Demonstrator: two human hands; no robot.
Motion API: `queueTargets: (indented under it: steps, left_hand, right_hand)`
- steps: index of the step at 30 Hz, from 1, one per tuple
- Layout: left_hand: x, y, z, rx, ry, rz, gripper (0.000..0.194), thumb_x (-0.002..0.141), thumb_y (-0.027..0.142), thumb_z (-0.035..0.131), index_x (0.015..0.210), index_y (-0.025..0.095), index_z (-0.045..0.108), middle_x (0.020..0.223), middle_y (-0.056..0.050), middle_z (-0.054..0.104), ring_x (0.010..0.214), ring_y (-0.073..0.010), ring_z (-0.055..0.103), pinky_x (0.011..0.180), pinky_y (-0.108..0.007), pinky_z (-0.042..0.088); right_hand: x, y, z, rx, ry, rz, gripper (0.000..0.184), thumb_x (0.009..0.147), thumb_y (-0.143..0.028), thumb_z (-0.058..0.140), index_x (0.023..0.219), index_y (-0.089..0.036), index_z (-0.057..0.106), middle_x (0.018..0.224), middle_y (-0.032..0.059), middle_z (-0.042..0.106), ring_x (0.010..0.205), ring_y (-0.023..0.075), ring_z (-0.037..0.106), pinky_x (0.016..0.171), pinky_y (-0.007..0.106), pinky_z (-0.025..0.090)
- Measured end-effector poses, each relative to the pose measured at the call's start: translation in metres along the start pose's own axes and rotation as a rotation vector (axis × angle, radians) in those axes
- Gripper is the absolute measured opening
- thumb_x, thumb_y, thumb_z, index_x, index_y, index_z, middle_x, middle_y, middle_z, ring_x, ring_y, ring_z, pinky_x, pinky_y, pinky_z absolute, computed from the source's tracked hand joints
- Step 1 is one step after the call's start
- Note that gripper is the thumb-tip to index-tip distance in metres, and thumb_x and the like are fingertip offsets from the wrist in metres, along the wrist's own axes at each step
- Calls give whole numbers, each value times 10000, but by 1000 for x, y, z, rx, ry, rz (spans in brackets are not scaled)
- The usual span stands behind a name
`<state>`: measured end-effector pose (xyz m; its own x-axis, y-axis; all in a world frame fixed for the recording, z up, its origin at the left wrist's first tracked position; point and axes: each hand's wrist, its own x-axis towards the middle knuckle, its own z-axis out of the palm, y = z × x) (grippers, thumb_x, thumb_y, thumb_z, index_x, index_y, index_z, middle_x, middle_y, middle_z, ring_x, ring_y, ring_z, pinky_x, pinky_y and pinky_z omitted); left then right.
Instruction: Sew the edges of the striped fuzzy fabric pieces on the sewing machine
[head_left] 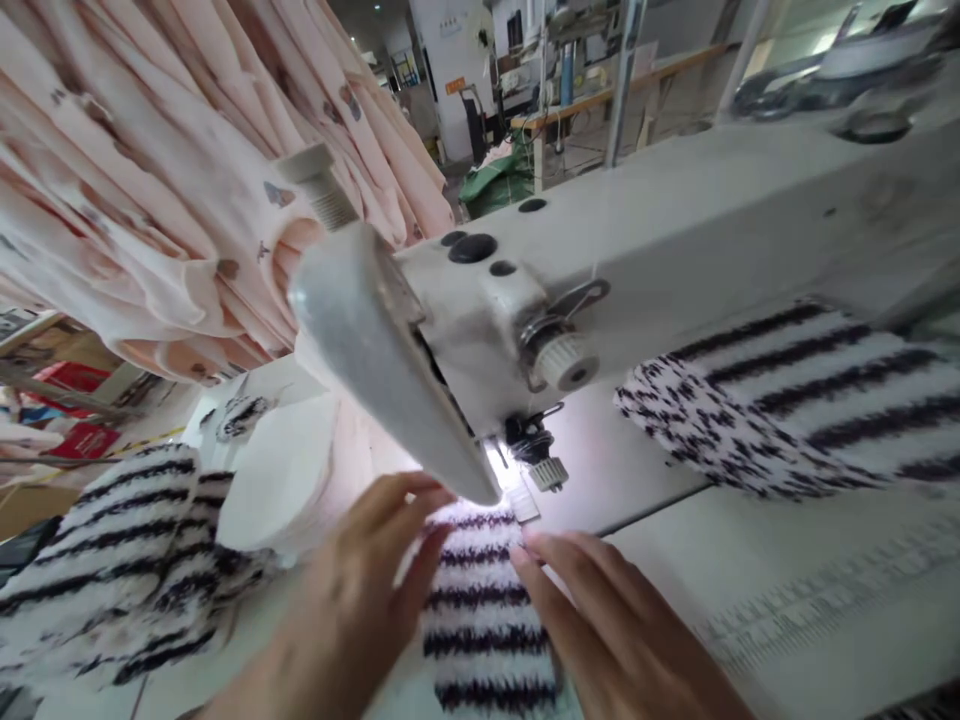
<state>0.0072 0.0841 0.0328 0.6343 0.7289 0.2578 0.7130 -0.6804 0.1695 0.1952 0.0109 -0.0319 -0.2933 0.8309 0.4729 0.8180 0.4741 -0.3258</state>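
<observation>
A strip of fluffy black-and-white striped fabric (487, 610) lies lengthwise under the head of a white sewing machine (390, 370). My left hand (367, 570) is at the strip's upper left edge, thumb and fingers bent together on the cloth close to the lit needle area. Along the right edge rests my right hand (600, 620), its fingers stretched forward and touching the fabric just below the presser foot area. A small metal piece (523, 502) sits right of the strip's top end. The needle tip is lost in the lamp's glare.
More striped fabric (825, 400) lies right, under the machine arm. A striped heap (127, 560) is at left, beside a white padded piece (277, 480). Pink printed garments (187, 150) hang behind. A printed ruler scale (825, 590) runs along the table at right.
</observation>
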Motion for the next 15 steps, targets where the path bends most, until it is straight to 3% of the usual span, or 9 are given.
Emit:
queueTargets:
  steps: [2,5,9,15]
  left_hand:
    - [-8,11,6,-49,-46,103,295,886,80,428,1164,139,508,1123,-93,581,1040,-153,548,902,-252,489]
    - [-18,19,18,-35,-141,186,372,880,59,380,1248,51,434,1249,-163,513,1195,-224,457,1000,-354,452]
    - [-19,15,25,-7,-144,109,392,893,79,365,1284,87,397,1268,-149,521,1195,-219,476,988,-380,471]
    - [-14,10,26,-54,-121,58,447,879,59,361,1323,105,338,1250,-150,538,1177,-214,506,973,-403,483]
  right_hand:
    - [3,0,4,-111,14,-73,474,875,-58,202,1123,-124,601,1201,68,583,1095,227,527,776,306,484]
    - [6,-2,14,-193,-1,-124,490,843,-35,212,1132,-109,602,1225,80,570,1132,222,502,806,328,474]
    - [9,-1,22,-246,-34,-134,503,821,-41,216,1147,-104,595,1228,83,568,1128,231,507,814,359,469]
    - [19,3,31,-223,62,-148,478,818,-29,238,1134,-81,591,1205,88,584,1018,213,568,785,367,454]
